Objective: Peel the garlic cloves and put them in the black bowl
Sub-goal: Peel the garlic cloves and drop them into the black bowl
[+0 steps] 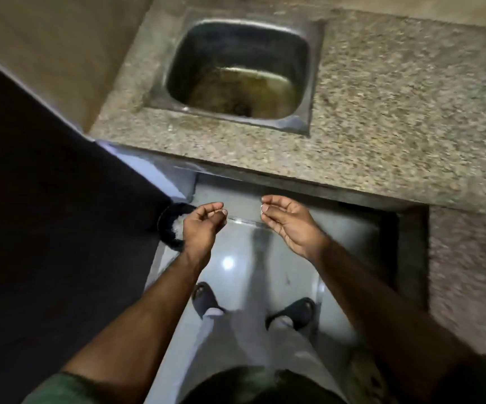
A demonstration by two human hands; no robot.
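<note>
I hold both hands out in front of me, below the counter's front edge and over the floor. My left hand (202, 225) has loosely curled fingers and I see nothing in it. My right hand (288, 225) is palm up, its fingers relaxed and slightly bent, and it holds nothing either. Just left of my left hand, and partly hidden behind it, a black round container (166, 221) with white flaky bits inside stands low down. No garlic cloves are in view. The picture is blurred.
A speckled granite counter (381, 126) runs across the top, with a steel sink (239, 74) set in it, stained at the bottom. A dark cabinet side (46, 199) fills the left. My feet in dark sandals (206, 298) stand on the glossy grey floor.
</note>
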